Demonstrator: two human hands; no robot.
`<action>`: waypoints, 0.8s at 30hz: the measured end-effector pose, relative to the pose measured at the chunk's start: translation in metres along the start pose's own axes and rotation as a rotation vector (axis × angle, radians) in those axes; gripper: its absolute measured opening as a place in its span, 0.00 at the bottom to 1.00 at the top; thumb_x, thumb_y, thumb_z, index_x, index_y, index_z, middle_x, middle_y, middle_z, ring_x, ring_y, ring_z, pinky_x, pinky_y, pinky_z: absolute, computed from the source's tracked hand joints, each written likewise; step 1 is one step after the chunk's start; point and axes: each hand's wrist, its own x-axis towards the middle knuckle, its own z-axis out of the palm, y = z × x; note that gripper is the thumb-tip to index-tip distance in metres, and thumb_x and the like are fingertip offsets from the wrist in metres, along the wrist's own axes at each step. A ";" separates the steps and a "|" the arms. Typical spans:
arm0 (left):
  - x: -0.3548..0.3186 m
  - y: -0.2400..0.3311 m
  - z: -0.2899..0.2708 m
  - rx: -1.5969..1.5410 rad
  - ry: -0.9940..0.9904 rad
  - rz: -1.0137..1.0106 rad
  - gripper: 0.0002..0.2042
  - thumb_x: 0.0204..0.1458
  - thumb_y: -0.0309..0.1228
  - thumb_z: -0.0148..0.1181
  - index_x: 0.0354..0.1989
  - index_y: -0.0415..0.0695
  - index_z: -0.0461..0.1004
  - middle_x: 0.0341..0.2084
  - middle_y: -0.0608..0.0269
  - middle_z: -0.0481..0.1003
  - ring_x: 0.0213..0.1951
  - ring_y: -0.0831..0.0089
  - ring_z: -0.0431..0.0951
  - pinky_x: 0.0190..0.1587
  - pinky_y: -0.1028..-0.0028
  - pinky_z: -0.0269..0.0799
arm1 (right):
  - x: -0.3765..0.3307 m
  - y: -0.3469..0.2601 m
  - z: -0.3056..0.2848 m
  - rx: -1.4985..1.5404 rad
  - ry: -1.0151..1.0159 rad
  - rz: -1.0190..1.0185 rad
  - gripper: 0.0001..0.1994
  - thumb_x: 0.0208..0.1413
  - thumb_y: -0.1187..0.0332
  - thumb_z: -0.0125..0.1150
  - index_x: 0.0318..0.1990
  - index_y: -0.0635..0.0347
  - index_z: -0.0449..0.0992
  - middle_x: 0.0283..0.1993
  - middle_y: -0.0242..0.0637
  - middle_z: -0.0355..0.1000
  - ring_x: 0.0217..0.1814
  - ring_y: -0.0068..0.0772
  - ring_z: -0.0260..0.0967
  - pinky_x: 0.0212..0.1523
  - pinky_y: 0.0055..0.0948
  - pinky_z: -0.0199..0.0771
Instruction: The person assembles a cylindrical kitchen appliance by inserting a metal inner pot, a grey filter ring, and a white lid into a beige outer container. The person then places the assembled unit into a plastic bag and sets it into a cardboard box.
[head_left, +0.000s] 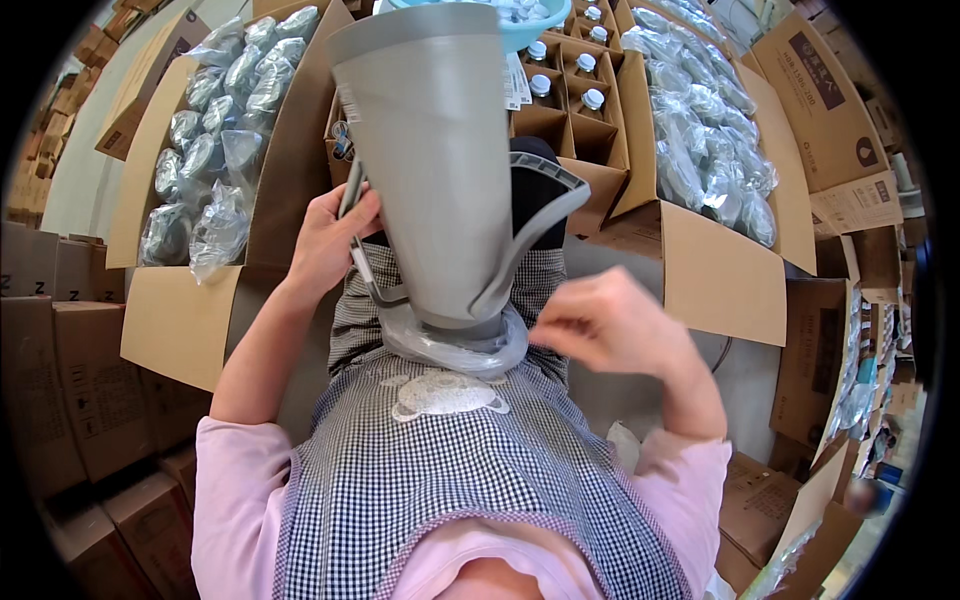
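A large grey plastic vessel, tapered like a tall jug, leans over my lap with its wide end away from me. A curved grey handle arches off its right side, and a slimmer grey bar runs down its left. My left hand is closed around that bar. Clear plastic wrap is bunched around the narrow near end. Just right of the wrap is my right hand, blurred, its fingers curled in a pinch. Whether a bit of the wrap is between them cannot be made out.
Open cartons of plastic-wrapped items stand at left and right. Between them, a divided carton holds several white-capped bottles, with a light-blue basin above it. Closed cartons are stacked at lower left.
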 end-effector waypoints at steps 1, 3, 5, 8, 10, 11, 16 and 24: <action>0.000 -0.008 -0.009 -0.060 -0.008 -0.017 0.12 0.64 0.33 0.52 0.44 0.35 0.73 0.37 0.65 0.76 0.40 0.75 0.77 0.49 0.69 0.76 | -0.010 0.006 0.014 0.030 -0.138 0.142 0.06 0.48 0.73 0.68 0.32 0.64 0.78 0.37 0.43 0.74 0.33 0.37 0.75 0.32 0.30 0.77; 0.008 -0.025 -0.028 -0.175 -0.048 -0.056 0.12 0.65 0.34 0.51 0.44 0.36 0.74 0.37 0.64 0.76 0.41 0.74 0.77 0.49 0.68 0.76 | -0.022 0.038 0.053 -0.078 -0.100 -0.003 0.09 0.45 0.73 0.69 0.35 0.62 0.78 0.53 0.46 0.68 0.50 0.43 0.71 0.46 0.35 0.76; 0.007 -0.031 -0.033 -0.179 -0.066 -0.064 0.14 0.65 0.37 0.49 0.45 0.37 0.73 0.37 0.64 0.76 0.41 0.74 0.77 0.47 0.68 0.75 | -0.024 0.061 0.074 -0.050 -0.076 0.048 0.11 0.43 0.72 0.69 0.37 0.62 0.80 0.56 0.46 0.65 0.55 0.46 0.66 0.53 0.37 0.72; 0.007 -0.051 -0.058 -0.272 -0.139 -0.064 0.15 0.65 0.38 0.48 0.48 0.37 0.71 0.40 0.64 0.76 0.39 0.73 0.77 0.45 0.68 0.75 | -0.022 0.065 0.072 -0.129 -0.031 0.002 0.12 0.40 0.72 0.70 0.36 0.61 0.81 0.56 0.45 0.65 0.56 0.47 0.64 0.56 0.38 0.70; 0.007 -0.063 -0.062 -0.338 -0.050 -0.064 0.15 0.65 0.37 0.49 0.50 0.37 0.70 0.41 0.63 0.76 0.40 0.72 0.77 0.47 0.67 0.75 | -0.020 0.060 0.061 -0.197 -0.053 -0.017 0.12 0.44 0.64 0.70 0.35 0.60 0.83 0.56 0.46 0.65 0.56 0.47 0.64 0.56 0.37 0.69; 0.006 -0.069 -0.065 -0.370 -0.003 -0.064 0.16 0.65 0.37 0.49 0.50 0.37 0.69 0.41 0.62 0.76 0.41 0.71 0.77 0.48 0.66 0.75 | -0.020 0.062 0.058 -0.095 -0.122 0.046 0.14 0.47 0.61 0.69 0.37 0.60 0.82 0.57 0.47 0.65 0.56 0.46 0.64 0.56 0.36 0.69; -0.002 -0.093 -0.076 -0.421 0.056 -0.030 0.16 0.64 0.35 0.49 0.53 0.35 0.68 0.43 0.57 0.76 0.46 0.67 0.77 0.51 0.65 0.75 | -0.021 0.101 0.058 0.732 -0.240 0.509 0.21 0.57 0.54 0.58 0.47 0.63 0.79 0.52 0.46 0.70 0.51 0.39 0.70 0.52 0.36 0.71; -0.009 -0.085 -0.082 -0.501 -0.015 -0.024 0.24 0.62 0.37 0.48 0.62 0.33 0.62 0.56 0.49 0.70 0.56 0.55 0.72 0.58 0.57 0.70 | 0.015 0.069 0.071 -0.034 -0.136 0.212 0.20 0.46 0.68 0.64 0.50 0.56 0.77 0.48 0.49 0.67 0.51 0.54 0.69 0.51 0.41 0.71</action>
